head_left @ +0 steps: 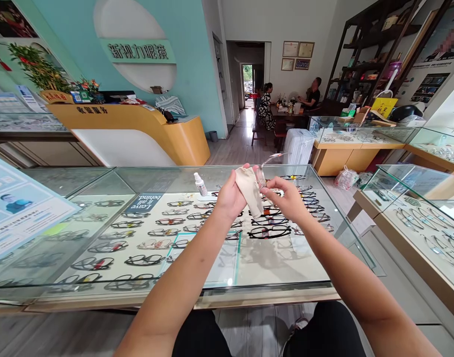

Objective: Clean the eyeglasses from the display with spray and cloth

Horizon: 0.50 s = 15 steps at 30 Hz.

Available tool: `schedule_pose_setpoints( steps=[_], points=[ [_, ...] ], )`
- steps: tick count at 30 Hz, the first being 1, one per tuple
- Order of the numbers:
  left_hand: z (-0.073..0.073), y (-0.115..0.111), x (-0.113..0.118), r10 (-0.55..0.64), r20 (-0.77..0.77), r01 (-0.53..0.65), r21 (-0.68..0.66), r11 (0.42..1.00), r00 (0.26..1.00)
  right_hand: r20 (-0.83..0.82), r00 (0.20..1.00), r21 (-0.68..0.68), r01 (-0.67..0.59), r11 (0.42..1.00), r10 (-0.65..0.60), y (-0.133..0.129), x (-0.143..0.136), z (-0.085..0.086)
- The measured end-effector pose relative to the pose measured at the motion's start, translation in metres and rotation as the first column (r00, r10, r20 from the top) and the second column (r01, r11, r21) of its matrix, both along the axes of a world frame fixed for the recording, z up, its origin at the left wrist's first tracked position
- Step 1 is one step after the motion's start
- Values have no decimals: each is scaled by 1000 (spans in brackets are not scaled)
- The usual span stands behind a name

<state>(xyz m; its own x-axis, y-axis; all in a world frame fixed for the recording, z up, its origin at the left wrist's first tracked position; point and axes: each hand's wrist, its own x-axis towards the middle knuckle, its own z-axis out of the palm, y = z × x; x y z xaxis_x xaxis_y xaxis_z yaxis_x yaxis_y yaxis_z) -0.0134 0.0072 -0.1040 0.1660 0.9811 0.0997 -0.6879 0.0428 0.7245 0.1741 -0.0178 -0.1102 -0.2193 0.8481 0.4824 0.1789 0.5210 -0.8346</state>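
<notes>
My left hand (231,197) holds a cream cloth (249,192) above the glass display case. The cloth lies against a pair of clear-framed glasses (262,174), one temple of which points up and to the right. My right hand (284,197) pinches the lower right part of these glasses between thumb and fingers. Beyond and left of my left hand, a small white spray bottle (201,185) stands upright on the case. Rows of eyeglasses (269,231) show through the glass below both hands.
The glass case (286,286) spans the front, with a blue-and-white sign (22,206) at left. Another display case (420,218) stands at right. Behind are an orange counter (130,124), a wrapped white stack (298,146) and two seated people (267,106) at a table.
</notes>
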Motion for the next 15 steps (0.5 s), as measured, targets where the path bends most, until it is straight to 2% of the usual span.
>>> schedule_pose_setpoints(
  steps=[2,3,5,9,15],
  points=[
    [3,-4,1,-52,39,52,-6,999,998,247,946,233,153,960,-211,-2,-5,-5],
    [4,-5,2,-71,51,71,-10,997,996,346,892,316,180,931,-290,-3,-8,-8],
    [4,-7,3,-88,58,89,-15,996,994,499,780,399,180,899,-378,-3,-14,-14],
    [3,-8,2,-96,35,96,-13,995,995,661,614,458,125,880,-431,-3,-25,-19],
    [4,-7,-3,-86,-11,87,62,994,996,715,566,468,49,882,-411,-9,-26,-14]
  ],
)
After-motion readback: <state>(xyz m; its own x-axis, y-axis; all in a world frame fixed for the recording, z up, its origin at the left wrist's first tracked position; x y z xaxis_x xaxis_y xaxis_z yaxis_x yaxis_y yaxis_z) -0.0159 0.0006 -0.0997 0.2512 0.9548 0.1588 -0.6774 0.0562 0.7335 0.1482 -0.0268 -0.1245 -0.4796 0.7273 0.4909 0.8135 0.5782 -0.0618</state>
